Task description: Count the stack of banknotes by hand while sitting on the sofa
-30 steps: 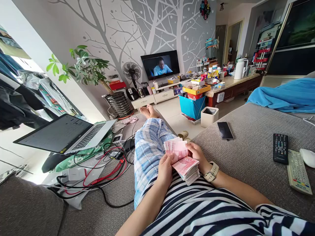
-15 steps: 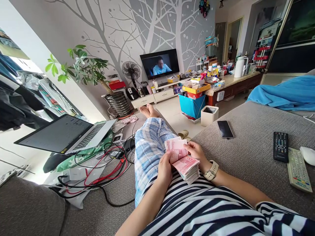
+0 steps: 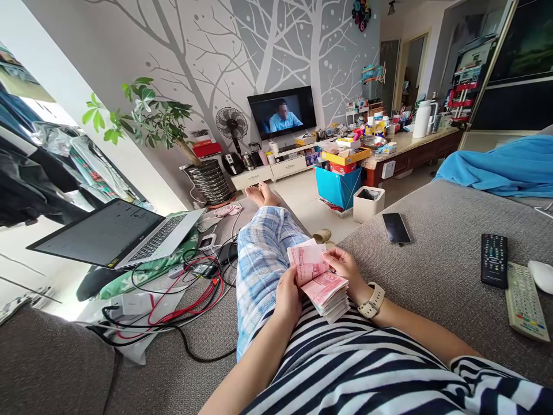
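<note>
A thick stack of pink banknotes (image 3: 326, 291) rests over my lap, above my striped shirt and plaid trousers. My left hand (image 3: 288, 300) is closed on the stack's near left side, thumb on top. My right hand (image 3: 345, 266), with a pale watch on its wrist, pinches the upper notes (image 3: 309, 262), which are bent up and away from the rest of the stack. Both hands touch the money.
I lie on a grey sofa (image 3: 436, 259). A phone (image 3: 396, 228), two remotes (image 3: 493, 260) and a white mouse (image 3: 542, 275) lie to my right. An open laptop (image 3: 116, 233) and tangled cables (image 3: 181, 294) sit to my left. A TV (image 3: 281, 112) plays ahead.
The hands have stayed on the stack; the lifted notes have shifted slightly as my right fingers work them. The view has barely moved.
</note>
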`<state>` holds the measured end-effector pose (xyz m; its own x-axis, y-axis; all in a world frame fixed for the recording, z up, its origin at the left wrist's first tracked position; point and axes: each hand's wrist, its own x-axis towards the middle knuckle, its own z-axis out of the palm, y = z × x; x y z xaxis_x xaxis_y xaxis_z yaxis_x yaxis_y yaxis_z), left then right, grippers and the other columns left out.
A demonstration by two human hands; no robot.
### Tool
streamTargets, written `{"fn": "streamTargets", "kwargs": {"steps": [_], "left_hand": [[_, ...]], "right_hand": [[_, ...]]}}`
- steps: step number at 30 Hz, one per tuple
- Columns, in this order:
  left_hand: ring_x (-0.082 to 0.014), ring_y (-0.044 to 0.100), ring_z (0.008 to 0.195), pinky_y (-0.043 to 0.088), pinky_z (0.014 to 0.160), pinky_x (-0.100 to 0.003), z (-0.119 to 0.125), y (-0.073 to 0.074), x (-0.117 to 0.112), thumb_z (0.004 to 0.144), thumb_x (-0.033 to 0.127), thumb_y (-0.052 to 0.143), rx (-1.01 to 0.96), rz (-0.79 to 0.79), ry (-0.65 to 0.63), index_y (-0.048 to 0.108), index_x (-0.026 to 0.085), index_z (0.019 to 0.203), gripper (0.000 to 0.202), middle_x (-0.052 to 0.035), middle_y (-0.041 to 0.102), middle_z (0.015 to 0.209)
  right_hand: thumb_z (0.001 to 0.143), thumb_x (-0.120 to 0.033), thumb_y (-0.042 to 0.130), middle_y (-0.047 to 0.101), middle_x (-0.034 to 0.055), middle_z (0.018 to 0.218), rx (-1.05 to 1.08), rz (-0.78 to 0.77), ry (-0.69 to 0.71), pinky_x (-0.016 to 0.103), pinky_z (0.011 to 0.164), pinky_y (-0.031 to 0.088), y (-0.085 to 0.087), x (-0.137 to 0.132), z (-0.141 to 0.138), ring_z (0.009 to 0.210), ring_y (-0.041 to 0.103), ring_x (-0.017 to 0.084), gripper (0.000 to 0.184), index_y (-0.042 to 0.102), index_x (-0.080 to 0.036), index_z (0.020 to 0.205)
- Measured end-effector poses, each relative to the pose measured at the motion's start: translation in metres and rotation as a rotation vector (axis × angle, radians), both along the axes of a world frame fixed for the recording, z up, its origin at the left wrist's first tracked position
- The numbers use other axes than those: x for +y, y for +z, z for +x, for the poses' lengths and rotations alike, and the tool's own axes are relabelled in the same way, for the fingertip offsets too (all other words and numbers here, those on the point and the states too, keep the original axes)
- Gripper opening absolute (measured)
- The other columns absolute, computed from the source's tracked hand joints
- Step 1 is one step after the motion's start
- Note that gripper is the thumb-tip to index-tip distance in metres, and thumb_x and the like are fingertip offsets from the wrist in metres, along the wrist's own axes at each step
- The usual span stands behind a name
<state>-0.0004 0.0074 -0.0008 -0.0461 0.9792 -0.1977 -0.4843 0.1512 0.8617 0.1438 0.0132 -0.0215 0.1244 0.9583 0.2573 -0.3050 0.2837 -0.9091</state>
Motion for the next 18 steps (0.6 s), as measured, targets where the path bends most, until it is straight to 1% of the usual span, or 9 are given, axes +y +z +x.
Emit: {"fn": "streamTargets", "kwargs": {"steps": [3, 6, 11, 18], "left_hand": [[-0.0130, 0.053, 0.058, 0.045, 0.058, -0.025, -0.0003, -0.0010, 0.0005, 0.068, 0.029, 0.063, 0.013, 0.008, -0.008, 0.067, 0.017, 0.072, 0.013, 0.0007, 0.065, 0.065], [-0.0125, 0.051, 0.056, 0.044, 0.058, -0.025, -0.0013, -0.0030, 0.0010, 0.069, 0.031, 0.063, 0.046, 0.043, -0.007, 0.066, 0.017, 0.069, 0.014, 0.0009, 0.063, 0.063], [-0.0130, 0.052, 0.057, 0.044, 0.060, -0.025, -0.0026, -0.0042, 0.0002, 0.070, 0.033, 0.062, 0.068, 0.086, -0.018, 0.064, 0.018, 0.064, 0.016, 0.0011, 0.062, 0.062], [-0.0135, 0.054, 0.059, 0.046, 0.061, -0.026, -0.0014, -0.0019, -0.0018, 0.067, 0.030, 0.064, 0.053, 0.099, -0.026, 0.064, 0.018, 0.064, 0.012, 0.0011, 0.064, 0.063]], "right_hand": [[0.071, -0.044, 0.070, 0.047, -0.0040, 0.059, 0.021, 0.013, 0.003, 0.024, 0.051, 0.030, 0.0028, -0.0018, -0.0005, 0.053, 0.037, 0.009, 0.030, 0.055, -0.018, 0.069], [0.073, -0.043, 0.069, 0.048, -0.0035, 0.062, 0.010, 0.023, -0.009, 0.024, 0.052, 0.031, 0.0051, -0.0037, -0.0005, 0.054, 0.039, 0.010, 0.028, 0.055, -0.018, 0.070], [0.075, -0.043, 0.066, 0.045, -0.0042, 0.057, -0.033, 0.020, -0.017, 0.025, 0.050, 0.029, 0.0036, -0.0040, 0.0013, 0.052, 0.037, 0.010, 0.029, 0.054, -0.019, 0.067], [0.073, -0.046, 0.068, 0.045, -0.0036, 0.059, -0.030, 0.002, -0.007, 0.024, 0.050, 0.030, 0.0054, -0.0058, 0.0015, 0.052, 0.037, 0.010, 0.032, 0.054, -0.018, 0.068]]}}
